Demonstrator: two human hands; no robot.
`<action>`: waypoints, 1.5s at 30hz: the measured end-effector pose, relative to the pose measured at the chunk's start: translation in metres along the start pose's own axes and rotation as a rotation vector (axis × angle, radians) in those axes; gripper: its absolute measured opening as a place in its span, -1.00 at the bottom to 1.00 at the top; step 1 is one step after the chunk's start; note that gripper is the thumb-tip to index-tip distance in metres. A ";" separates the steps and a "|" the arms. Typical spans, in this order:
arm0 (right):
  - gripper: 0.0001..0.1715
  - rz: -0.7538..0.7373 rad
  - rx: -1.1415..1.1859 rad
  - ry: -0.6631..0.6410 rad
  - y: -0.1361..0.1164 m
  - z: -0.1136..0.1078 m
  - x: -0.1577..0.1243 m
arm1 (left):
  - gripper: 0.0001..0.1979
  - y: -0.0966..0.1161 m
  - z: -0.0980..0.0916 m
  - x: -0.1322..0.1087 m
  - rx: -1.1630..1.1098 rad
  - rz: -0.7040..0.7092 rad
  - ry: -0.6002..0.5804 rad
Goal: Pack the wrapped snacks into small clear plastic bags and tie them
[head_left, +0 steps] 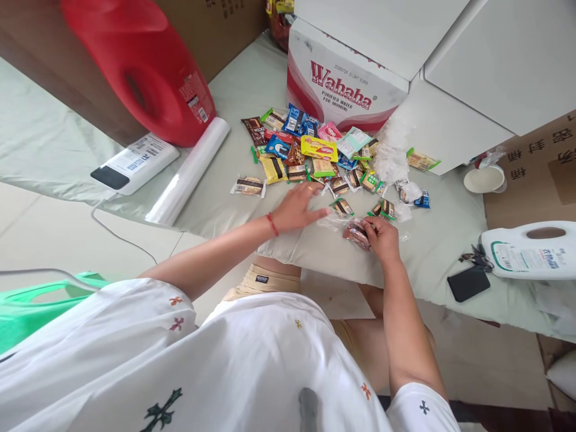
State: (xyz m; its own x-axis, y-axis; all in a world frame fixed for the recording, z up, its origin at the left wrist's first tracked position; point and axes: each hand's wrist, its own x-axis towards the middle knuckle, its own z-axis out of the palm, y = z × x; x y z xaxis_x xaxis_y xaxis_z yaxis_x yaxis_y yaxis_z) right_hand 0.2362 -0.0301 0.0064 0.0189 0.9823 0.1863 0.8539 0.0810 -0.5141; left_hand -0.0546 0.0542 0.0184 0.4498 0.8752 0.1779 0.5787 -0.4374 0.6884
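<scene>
My right hand (383, 239) pinches the edge of a shiny brown snack packet (356, 235) near the front of the cloth-covered table. Clear plastic film (333, 223) lies against the packet's left side. My left hand (297, 207), with a red cord at the wrist, is low over the cloth with its fingers and thumb apart. Its fingertips are near a small wrapped biscuit (342, 207) and the front of a pile of snack packets. In that pile are a yellow packet (319, 148), a blue packet (294, 120) and a pale green one (353, 143).
Behind the pile stands a Wahaha carton (342, 84), with crumpled clear plastic (391, 156) to its front right. A red jug (148, 72), a film roll (189, 171) and a white power strip-like device (137, 163) sit left. At right are a white jug (531, 251) and black phone (468, 284).
</scene>
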 end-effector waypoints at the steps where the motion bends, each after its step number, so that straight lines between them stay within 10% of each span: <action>1: -0.60 -0.001 -0.004 0.004 0.000 0.000 0.000 | -0.32 0.011 0.008 -0.001 0.032 0.033 -0.026; 8: -0.57 0.054 0.046 0.075 -0.005 0.001 -0.004 | -0.69 0.039 0.058 -0.001 0.299 -0.099 -0.112; 17: -0.55 0.472 0.454 0.110 0.008 0.002 -0.002 | -0.85 0.033 0.045 0.005 0.062 -0.217 -0.206; 24: -0.70 0.191 -0.237 0.169 -0.002 -0.003 -0.010 | -0.82 0.030 0.048 0.009 0.051 -0.307 -0.225; 29: -0.61 -0.020 -0.253 0.420 -0.021 -0.026 -0.027 | -0.81 0.028 0.052 0.008 0.064 -0.316 -0.230; 36: -0.55 -0.208 -0.233 0.087 -0.050 -0.001 -0.053 | -0.88 0.034 0.048 0.012 -0.173 -0.345 -0.093; 45: -0.60 -0.145 -0.057 0.114 -0.041 0.017 -0.054 | -0.73 0.089 0.078 0.013 -0.541 -0.269 -0.168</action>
State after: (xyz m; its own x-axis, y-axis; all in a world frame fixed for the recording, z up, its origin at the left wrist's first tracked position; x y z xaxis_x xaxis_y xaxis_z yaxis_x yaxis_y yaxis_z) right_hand 0.1915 -0.0841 0.0036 -0.0509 0.9352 0.3504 0.8798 0.2080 -0.4274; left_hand 0.0558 0.0104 0.0278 0.4630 0.8762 -0.1340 0.2799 -0.0011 0.9600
